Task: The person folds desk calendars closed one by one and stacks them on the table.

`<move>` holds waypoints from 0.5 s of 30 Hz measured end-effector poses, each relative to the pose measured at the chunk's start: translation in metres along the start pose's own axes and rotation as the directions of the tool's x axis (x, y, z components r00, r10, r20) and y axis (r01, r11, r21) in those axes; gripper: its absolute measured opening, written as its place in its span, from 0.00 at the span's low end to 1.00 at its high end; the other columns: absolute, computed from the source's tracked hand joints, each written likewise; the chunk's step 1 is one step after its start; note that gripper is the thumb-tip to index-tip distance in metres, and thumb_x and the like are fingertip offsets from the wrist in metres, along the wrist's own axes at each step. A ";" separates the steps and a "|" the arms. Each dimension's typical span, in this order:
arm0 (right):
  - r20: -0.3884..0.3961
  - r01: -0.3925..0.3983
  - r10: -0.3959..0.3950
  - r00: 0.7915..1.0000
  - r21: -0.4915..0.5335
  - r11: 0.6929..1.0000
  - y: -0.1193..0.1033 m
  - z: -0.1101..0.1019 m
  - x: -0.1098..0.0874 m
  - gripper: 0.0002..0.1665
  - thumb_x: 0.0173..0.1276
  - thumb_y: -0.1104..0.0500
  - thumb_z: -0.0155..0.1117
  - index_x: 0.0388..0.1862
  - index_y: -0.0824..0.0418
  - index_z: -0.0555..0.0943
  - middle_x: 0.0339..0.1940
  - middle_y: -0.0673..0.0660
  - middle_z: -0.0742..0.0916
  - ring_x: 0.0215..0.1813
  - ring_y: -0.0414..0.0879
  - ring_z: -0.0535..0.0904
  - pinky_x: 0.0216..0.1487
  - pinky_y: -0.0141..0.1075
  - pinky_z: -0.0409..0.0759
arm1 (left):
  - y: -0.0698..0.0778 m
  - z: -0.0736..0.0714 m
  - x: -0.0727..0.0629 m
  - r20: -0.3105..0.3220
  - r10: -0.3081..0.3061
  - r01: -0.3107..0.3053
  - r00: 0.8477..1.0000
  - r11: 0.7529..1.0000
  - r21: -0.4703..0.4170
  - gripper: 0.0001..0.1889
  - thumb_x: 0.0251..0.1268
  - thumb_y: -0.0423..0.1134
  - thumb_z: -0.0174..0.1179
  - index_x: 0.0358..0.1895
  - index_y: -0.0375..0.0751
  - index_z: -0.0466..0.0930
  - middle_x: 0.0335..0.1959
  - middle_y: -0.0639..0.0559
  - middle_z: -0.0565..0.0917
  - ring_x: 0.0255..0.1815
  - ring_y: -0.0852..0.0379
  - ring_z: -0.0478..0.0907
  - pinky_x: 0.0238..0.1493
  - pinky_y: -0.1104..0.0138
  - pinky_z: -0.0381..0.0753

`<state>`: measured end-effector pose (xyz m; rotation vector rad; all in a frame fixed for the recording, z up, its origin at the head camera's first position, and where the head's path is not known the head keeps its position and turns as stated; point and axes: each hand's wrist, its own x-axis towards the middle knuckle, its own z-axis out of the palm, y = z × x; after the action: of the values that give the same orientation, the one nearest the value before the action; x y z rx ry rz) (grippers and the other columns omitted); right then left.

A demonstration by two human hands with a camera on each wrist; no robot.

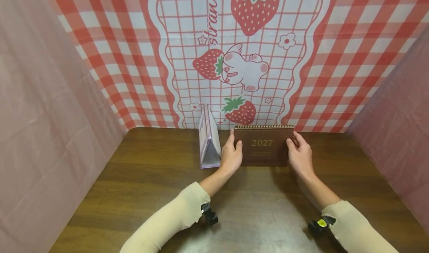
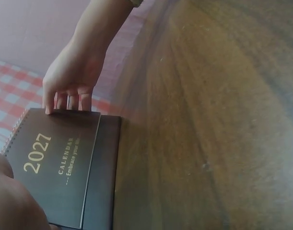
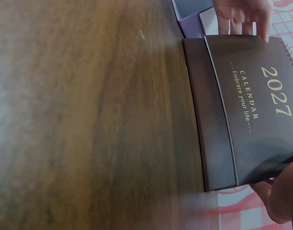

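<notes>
A brown desk calendar (image 1: 264,148) with a gold spiral along its top and "2027" in gold on the cover stands near the back of the table. My left hand (image 1: 232,154) grips its left edge, thumb on the front cover. At the opposite edge my right hand (image 1: 299,152) holds it the same way, its fingers (image 2: 73,100) reaching behind the cover in the left wrist view. Just left of my left hand stands a second desk calendar (image 1: 209,148), pale purple and white, its triangular side facing me.
The wooden table (image 1: 151,171) meets a red-and-white checked cloth (image 1: 134,59) with strawberry prints hung behind it. Pink cloth walls (image 1: 50,115) rise on the left and right. A black strap device (image 1: 209,214) hangs at each sleeve cuff.
</notes>
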<state>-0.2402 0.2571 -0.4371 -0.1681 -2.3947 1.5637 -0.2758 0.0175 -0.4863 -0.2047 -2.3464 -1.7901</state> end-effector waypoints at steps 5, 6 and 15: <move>0.009 -0.009 0.009 1.000 -0.001 1.000 0.002 -0.004 -0.004 0.35 0.92 0.57 0.53 0.91 0.66 0.63 0.88 0.71 0.74 0.88 0.63 0.72 0.83 0.22 0.73 | -0.005 -0.001 -0.005 0.013 -0.019 0.019 1.000 1.000 -0.013 0.36 0.90 0.43 0.53 0.94 0.52 0.54 0.93 0.52 0.61 0.93 0.48 0.62 0.96 0.53 0.60; 0.010 -0.010 0.010 1.000 -0.004 1.000 0.002 -0.005 -0.005 0.35 0.92 0.57 0.53 0.91 0.66 0.64 0.88 0.71 0.75 0.88 0.63 0.72 0.76 0.14 0.72 | -0.008 -0.001 -0.005 0.015 -0.010 0.010 1.000 1.000 -0.007 0.36 0.90 0.43 0.53 0.94 0.52 0.55 0.93 0.51 0.62 0.93 0.48 0.62 0.95 0.53 0.61; 0.010 0.024 -0.024 1.000 -0.022 0.999 0.000 -0.009 -0.017 0.34 0.91 0.58 0.54 0.89 0.69 0.66 0.84 0.76 0.77 0.86 0.66 0.74 0.64 0.05 0.69 | -0.012 -0.009 -0.016 0.015 0.010 -0.010 1.000 1.000 -0.002 0.32 0.91 0.38 0.50 0.92 0.51 0.61 0.88 0.43 0.72 0.69 0.39 0.85 0.83 0.48 0.80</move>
<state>-0.2211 0.2607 -0.4370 -0.1363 -2.4132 1.5314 -0.2627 0.0055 -0.4989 -0.2304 -2.3501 -1.7930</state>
